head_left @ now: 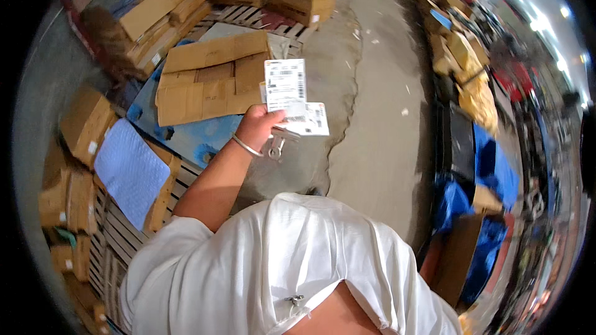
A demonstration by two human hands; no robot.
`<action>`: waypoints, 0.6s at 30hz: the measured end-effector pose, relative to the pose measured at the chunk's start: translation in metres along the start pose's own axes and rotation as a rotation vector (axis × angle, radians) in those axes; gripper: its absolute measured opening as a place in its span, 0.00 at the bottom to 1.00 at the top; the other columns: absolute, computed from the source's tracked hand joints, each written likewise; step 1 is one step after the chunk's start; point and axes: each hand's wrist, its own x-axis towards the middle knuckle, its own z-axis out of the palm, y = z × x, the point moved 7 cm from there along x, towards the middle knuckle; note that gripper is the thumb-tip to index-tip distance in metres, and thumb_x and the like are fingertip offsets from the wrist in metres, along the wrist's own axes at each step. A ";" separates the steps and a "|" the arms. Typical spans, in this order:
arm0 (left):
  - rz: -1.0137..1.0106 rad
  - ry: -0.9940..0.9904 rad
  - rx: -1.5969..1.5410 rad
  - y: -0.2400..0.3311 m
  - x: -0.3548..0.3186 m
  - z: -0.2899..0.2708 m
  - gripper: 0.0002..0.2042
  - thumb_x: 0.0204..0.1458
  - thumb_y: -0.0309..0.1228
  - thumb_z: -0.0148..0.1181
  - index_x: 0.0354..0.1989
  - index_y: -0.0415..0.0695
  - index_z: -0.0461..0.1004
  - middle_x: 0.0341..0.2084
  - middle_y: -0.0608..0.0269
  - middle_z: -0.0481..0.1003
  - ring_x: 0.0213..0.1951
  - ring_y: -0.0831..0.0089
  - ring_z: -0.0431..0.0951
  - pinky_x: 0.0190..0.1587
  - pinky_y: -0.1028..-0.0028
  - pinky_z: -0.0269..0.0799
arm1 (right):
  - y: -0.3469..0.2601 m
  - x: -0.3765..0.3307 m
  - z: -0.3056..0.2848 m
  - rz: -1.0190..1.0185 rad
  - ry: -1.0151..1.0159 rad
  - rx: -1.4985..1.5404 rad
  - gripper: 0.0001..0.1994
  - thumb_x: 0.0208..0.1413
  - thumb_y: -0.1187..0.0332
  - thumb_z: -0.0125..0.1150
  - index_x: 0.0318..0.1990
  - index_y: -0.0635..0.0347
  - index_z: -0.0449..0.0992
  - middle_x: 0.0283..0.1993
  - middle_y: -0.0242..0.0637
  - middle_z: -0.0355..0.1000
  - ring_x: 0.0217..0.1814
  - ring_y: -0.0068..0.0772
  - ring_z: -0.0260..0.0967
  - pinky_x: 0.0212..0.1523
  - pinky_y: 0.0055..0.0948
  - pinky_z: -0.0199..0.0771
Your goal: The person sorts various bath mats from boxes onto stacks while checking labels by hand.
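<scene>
- Left hand [257, 125] is raised over the concrete floor [372, 118], pinching two white labels [287, 87] by their lower edges.
- Right hand is out of view; cannot tell its state.
- Beyond the labels lies flattened cardboard [211, 77]; the loose lower label could slip and fall.

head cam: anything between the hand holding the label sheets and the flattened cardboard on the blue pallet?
Nothing separate. In the head view the left hand grips white label sheets, and the hand's upper edge overlaps the flattened cardboard. Blue pallet shows just below it.
</scene>
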 end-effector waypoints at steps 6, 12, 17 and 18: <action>0.138 -0.009 0.099 0.062 0.070 0.042 0.12 0.53 0.25 0.51 0.43 0.31 0.72 0.38 0.60 0.75 0.39 0.77 0.74 0.44 0.75 0.70 | -0.192 0.132 -0.182 -0.241 0.048 -0.218 0.14 0.51 0.59 0.57 0.35 0.62 0.74 0.35 0.45 0.74 0.39 0.42 0.72 0.38 0.36 0.70; 0.215 0.052 0.144 0.090 0.195 0.032 0.12 0.54 0.25 0.50 0.43 0.31 0.72 0.39 0.59 0.76 0.40 0.77 0.73 0.45 0.76 0.70 | -0.370 0.307 -0.343 -0.495 0.169 -0.016 0.11 0.51 0.63 0.57 0.37 0.61 0.74 0.33 0.43 0.74 0.35 0.36 0.71 0.36 0.33 0.69; 0.260 0.054 0.063 0.102 0.309 -0.003 0.12 0.54 0.25 0.50 0.43 0.31 0.72 0.38 0.61 0.75 0.39 0.78 0.73 0.44 0.76 0.70 | -0.408 0.379 -0.335 -0.564 -0.056 0.256 0.09 0.52 0.67 0.55 0.38 0.59 0.74 0.34 0.36 0.74 0.34 0.38 0.70 0.38 0.32 0.69; 0.251 0.041 0.037 0.102 0.337 -0.008 0.12 0.54 0.25 0.50 0.43 0.31 0.72 0.38 0.61 0.75 0.39 0.78 0.73 0.44 0.76 0.70 | -0.376 0.406 -0.324 -0.510 -0.161 0.379 0.08 0.52 0.67 0.54 0.38 0.59 0.74 0.34 0.36 0.74 0.34 0.39 0.70 0.39 0.32 0.69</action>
